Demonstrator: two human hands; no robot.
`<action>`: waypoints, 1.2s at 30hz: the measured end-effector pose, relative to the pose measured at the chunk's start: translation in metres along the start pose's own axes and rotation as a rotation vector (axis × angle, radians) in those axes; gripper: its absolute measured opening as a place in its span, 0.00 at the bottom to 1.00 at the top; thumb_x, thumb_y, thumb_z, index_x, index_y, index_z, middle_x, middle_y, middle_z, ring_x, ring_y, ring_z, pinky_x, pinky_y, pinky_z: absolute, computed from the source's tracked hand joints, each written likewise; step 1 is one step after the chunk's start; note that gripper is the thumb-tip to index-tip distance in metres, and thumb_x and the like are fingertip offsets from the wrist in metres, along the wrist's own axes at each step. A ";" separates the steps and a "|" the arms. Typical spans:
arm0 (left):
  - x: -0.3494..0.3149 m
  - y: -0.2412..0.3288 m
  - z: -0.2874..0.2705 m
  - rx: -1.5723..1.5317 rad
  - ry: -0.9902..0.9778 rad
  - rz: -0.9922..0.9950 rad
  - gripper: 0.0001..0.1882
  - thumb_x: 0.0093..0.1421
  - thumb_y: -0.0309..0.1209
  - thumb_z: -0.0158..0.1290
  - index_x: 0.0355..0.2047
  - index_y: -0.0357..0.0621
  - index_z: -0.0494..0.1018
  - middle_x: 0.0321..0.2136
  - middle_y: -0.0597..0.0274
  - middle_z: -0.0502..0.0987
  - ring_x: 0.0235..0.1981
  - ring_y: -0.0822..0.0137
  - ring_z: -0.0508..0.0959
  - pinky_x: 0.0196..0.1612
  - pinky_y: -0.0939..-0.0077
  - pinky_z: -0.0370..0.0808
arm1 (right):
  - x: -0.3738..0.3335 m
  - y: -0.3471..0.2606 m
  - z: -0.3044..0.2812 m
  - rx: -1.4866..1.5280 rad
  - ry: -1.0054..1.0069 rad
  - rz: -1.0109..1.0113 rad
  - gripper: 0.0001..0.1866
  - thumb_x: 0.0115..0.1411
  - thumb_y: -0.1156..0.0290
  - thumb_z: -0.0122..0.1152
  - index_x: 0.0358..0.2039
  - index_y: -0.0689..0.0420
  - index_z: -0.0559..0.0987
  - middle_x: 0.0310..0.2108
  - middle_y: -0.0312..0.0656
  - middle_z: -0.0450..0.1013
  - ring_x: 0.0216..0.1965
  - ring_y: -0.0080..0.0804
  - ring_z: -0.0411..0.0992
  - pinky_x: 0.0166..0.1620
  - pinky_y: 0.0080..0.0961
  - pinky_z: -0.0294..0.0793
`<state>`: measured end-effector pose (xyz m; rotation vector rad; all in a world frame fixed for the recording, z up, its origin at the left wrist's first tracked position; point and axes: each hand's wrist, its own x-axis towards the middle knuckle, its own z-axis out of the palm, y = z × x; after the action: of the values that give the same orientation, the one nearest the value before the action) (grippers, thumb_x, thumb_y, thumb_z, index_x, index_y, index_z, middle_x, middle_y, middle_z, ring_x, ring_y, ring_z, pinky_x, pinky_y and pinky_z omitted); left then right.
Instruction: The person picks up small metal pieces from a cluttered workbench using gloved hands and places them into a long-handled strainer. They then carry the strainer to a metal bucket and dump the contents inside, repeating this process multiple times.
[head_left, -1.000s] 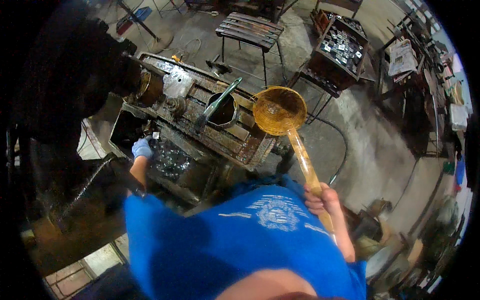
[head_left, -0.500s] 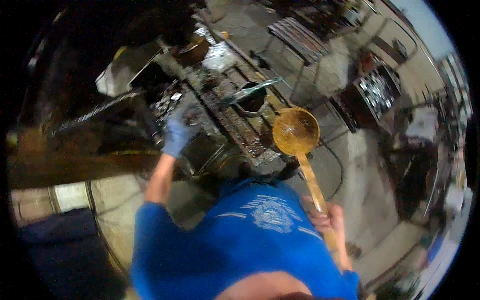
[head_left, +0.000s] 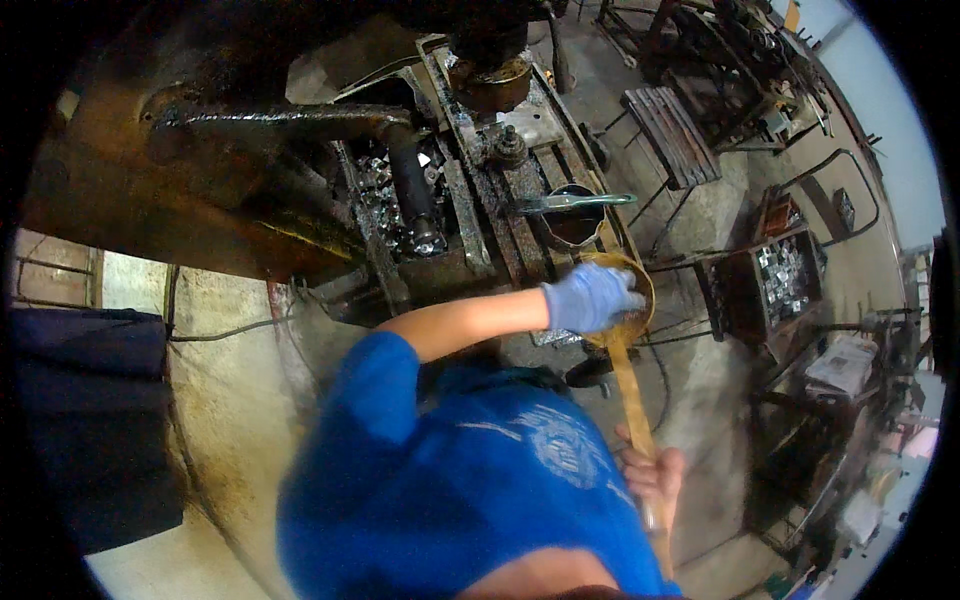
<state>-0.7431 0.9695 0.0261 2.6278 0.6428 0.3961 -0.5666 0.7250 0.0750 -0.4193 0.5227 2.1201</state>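
My right hand (head_left: 652, 474), bare, is closed around the handle of a yellow, long-handled ladle (head_left: 630, 395) at the lower right. The ladle's round bowl points away from me, and its inside is mostly covered. Over that bowl lies my left hand (head_left: 592, 298) in a blue glove, its fingers reaching inside. Whether the fingers pinch anything is hidden and slightly blurred. Just beyond the bowl, a brush-like tool with a green handle (head_left: 585, 201) rests across a round, dark container (head_left: 575, 232).
An oily machine bed (head_left: 515, 235) runs away from me beneath a spindle head (head_left: 490, 85). To its left, small metal pieces (head_left: 375, 190) lie around a dark pipe (head_left: 410, 185). A slatted stool (head_left: 672, 137) and a box of metal pieces (head_left: 785, 275) stand at right.
My left hand has moved right from the metal pieces by the machine to the ladle's bowl. My right hand still grips the handle. The view has shifted.
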 end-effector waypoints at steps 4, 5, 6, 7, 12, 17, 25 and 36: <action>-0.056 -0.054 -0.077 -0.089 0.538 -0.279 0.14 0.45 0.29 0.55 0.35 0.46 0.74 0.32 0.55 0.76 0.33 0.55 0.76 0.37 0.67 0.73 | 0.004 0.001 -0.004 -0.010 -0.046 0.044 0.38 0.47 0.63 0.60 0.55 0.63 0.54 0.22 0.33 0.55 0.18 0.16 0.54 0.15 0.10 0.56; -0.075 -0.087 -0.091 0.049 0.647 -0.499 0.12 0.46 0.28 0.54 0.34 0.46 0.75 0.28 0.54 0.77 0.31 0.55 0.77 0.37 0.67 0.73 | 0.005 0.002 -0.004 0.003 -0.029 0.029 0.38 0.47 0.64 0.59 0.55 0.64 0.54 0.22 0.33 0.55 0.18 0.16 0.54 0.16 0.11 0.56; -0.102 -0.125 -0.098 0.039 0.662 -0.686 0.15 0.47 0.30 0.54 0.38 0.45 0.74 0.34 0.51 0.75 0.34 0.54 0.76 0.39 0.68 0.72 | 0.004 0.002 -0.005 0.015 -0.015 0.020 0.37 0.47 0.65 0.59 0.55 0.64 0.54 0.22 0.33 0.55 0.18 0.16 0.54 0.16 0.11 0.56; -0.134 -0.169 -0.095 0.187 0.596 -0.730 0.20 0.47 0.32 0.54 0.43 0.47 0.70 0.38 0.49 0.73 0.37 0.54 0.75 0.40 0.67 0.72 | 0.003 0.002 -0.004 0.025 -0.003 0.013 0.37 0.47 0.66 0.58 0.55 0.64 0.54 0.22 0.33 0.55 0.18 0.17 0.54 0.16 0.12 0.57; -0.210 -0.326 -0.036 0.472 -0.013 -0.909 0.37 0.46 0.37 0.54 0.58 0.57 0.54 0.47 0.45 0.68 0.45 0.54 0.72 0.44 0.66 0.71 | 0.002 0.003 -0.002 0.089 -0.010 -0.025 0.36 0.48 0.67 0.57 0.54 0.65 0.54 0.22 0.34 0.55 0.18 0.18 0.55 0.16 0.14 0.58; -0.133 -0.302 -0.079 0.268 -0.407 -1.115 0.45 0.39 0.35 0.55 0.60 0.57 0.49 0.48 0.44 0.68 0.46 0.51 0.71 0.47 0.63 0.69 | 0.003 0.004 0.002 0.004 0.011 -0.035 0.35 0.48 0.65 0.59 0.53 0.65 0.55 0.22 0.34 0.55 0.18 0.17 0.55 0.16 0.13 0.58; -0.132 -0.282 -0.069 0.364 -0.401 -1.120 0.49 0.37 0.40 0.58 0.60 0.50 0.48 0.44 0.43 0.70 0.44 0.50 0.72 0.48 0.62 0.68 | 0.006 0.015 -0.004 0.031 0.002 -0.079 0.36 0.47 0.63 0.62 0.52 0.65 0.56 0.21 0.32 0.54 0.17 0.15 0.54 0.15 0.10 0.56; -0.123 -0.305 -0.075 0.322 -0.432 -1.096 0.44 0.35 0.42 0.60 0.54 0.47 0.57 0.42 0.45 0.72 0.45 0.48 0.72 0.48 0.63 0.68 | 0.007 0.013 -0.006 -0.009 -0.002 -0.080 0.36 0.47 0.62 0.61 0.52 0.66 0.57 0.21 0.33 0.55 0.17 0.15 0.55 0.14 0.10 0.57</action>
<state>-0.9899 1.1804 -0.0658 2.0539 1.8841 -0.6167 -0.5810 0.7199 0.0692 -0.4355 0.4875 2.0466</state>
